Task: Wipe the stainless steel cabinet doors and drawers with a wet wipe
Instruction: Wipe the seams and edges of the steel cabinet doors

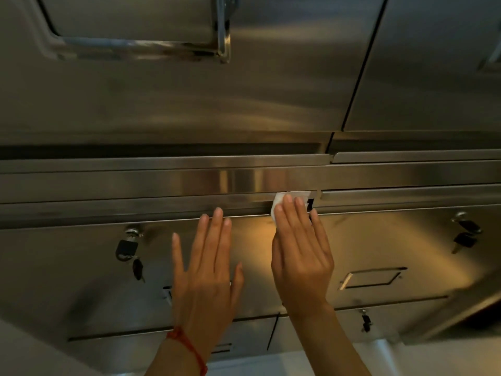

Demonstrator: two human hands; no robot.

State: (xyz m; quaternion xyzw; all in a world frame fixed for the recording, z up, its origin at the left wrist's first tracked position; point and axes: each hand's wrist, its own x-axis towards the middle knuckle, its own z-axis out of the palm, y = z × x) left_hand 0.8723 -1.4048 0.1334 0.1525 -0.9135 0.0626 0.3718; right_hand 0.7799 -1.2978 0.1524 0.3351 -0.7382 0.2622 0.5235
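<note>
A white wet wipe (282,200) sits just right of the frame's centre, pressed flat against the top edge of a stainless steel drawer (113,267), close to the narrow dark gap that separates this drawer from its neighbour. The right hand (299,256) lies over the wipe with straight fingers held together, pushing it against the metal; only the wipe's upper and left edges show past the fingertips. The left hand (207,270) is just to the left, open, its fingers straight and slightly spread, the tips reaching the same top edge of the drawer front. It holds nothing. A red string bracelet (189,348) circles the left wrist near the bottom of the frame.

The left drawer carries a lock with a small dark padlock and key (127,251) hanging at centre left. The neighbouring drawer (393,240) to the right has a rectangular label holder (371,278) on its front and another lock with dark keys (465,234) at the far right edge. Below these, a lower row of drawers shows near the bottom, one with a key (366,321) hanging from its lock.

Above the drawers runs a horizontal steel ledge (162,183). Two tall cabinet doors fill the upper half of the frame: the left door (189,99) has a framed, recessed panel (135,23) at the upper left, and the right door (433,77) meets it along a dark slanting seam.
</note>
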